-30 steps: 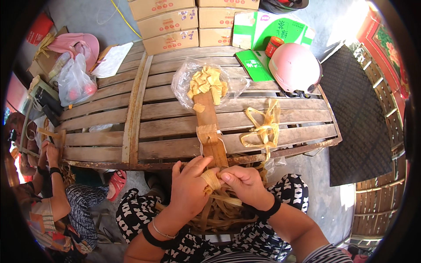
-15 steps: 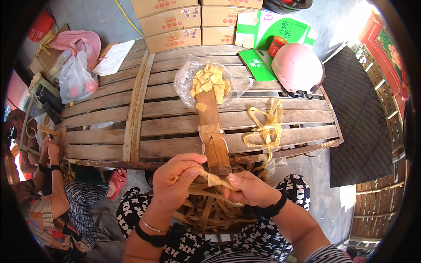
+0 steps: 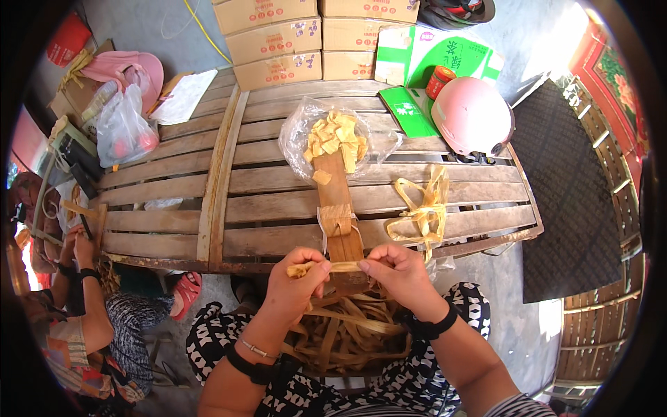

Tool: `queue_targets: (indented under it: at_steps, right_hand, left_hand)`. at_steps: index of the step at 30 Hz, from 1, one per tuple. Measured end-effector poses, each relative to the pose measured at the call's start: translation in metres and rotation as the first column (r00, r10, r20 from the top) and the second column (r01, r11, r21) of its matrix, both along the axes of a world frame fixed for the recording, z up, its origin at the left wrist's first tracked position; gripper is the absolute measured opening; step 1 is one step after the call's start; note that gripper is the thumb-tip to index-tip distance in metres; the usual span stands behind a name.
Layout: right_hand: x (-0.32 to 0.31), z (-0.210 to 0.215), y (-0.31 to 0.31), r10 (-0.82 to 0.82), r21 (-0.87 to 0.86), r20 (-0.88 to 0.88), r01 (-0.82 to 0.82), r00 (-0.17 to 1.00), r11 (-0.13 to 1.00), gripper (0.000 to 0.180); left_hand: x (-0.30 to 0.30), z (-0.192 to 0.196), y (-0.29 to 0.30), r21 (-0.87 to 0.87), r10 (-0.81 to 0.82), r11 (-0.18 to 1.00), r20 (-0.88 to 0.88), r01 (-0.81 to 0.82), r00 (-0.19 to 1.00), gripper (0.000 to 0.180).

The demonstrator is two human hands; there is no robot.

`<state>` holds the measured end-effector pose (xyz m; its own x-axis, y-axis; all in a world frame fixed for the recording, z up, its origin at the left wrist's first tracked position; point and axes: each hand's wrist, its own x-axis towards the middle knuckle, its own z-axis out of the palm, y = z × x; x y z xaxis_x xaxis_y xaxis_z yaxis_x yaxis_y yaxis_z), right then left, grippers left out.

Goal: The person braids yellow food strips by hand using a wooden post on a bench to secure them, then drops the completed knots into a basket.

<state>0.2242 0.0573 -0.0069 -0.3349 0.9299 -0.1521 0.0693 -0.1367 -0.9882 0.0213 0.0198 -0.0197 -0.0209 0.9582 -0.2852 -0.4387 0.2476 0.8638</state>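
A pale yellow, fibrous flat strip [image 3: 346,266] is stretched level between my hands. My left hand [image 3: 297,283] pinches one end, with a bunched bit of it sticking out past the fingers. The other end is between the thumb and fingers of my right hand [image 3: 403,279]. Just beyond the strip, a narrow wooden board [image 3: 335,184] juts over the table edge, with a wrapped band and a small block on it. Below my hands, a heap of long tan strips [image 3: 347,337] lies in a container at my lap.
Short yellow pieces [image 3: 335,135] fill a clear plastic bag [image 3: 295,142] at the board's far end. A tangled yellow ribbon bundle [image 3: 425,208] lies right on the slatted table [image 3: 271,208]. Farther back are a pink helmet [image 3: 467,115] and cartons [image 3: 278,42]. A co-worker's hands [image 3: 83,247] show at left.
The strip was twisted and slanting near the board's end; now it is straighter and level. My right hand has moved up and right, and my left hand has shifted slightly right.
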Motion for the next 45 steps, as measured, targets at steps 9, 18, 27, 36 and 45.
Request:
queue_targets:
  at_steps: [9, 18, 27, 36, 45]
  right_hand:
    - [-0.01, -0.011, 0.006, -0.298, 0.665, 0.436, -0.081, 0.849, 0.743, 0.018]
    - [-0.01, 0.021, -0.019, 0.163, 0.801, 0.27, -0.316, 0.949, 0.509, 0.012]
    - [0.003, 0.031, -0.022, 0.29, 0.097, 0.149, -0.306, 0.945, 0.947, 0.013]
    - [-0.012, 0.021, -0.036, -0.072, -0.592, -0.443, -0.231, 0.894, 0.772, 0.003]
    - [-0.003, 0.01, -0.033, 0.165, 0.523, 0.385, -0.362, 0.908, 0.772, 0.024]
  left_hand:
    - [-0.004, -0.055, 0.011, 0.355, 0.268, 0.935, -0.726, 0.011, 0.633, 0.021]
    - [0.03, 0.011, -0.038, -0.046, -0.264, 0.964, -0.235, 0.261, 0.936, 0.019]
    - [0.006, 0.049, -0.022, 0.192, -0.455, 0.695, -0.628, 0.693, 0.631, 0.032]
    - [0.012, 0.028, -0.028, 0.516, 0.413, 0.65, -0.856, 0.558, 0.31, 0.033]
    - [0.014, 0.029, -0.025, 0.214, 0.153, 0.814, -0.976, 0.54, 0.156, 0.02]
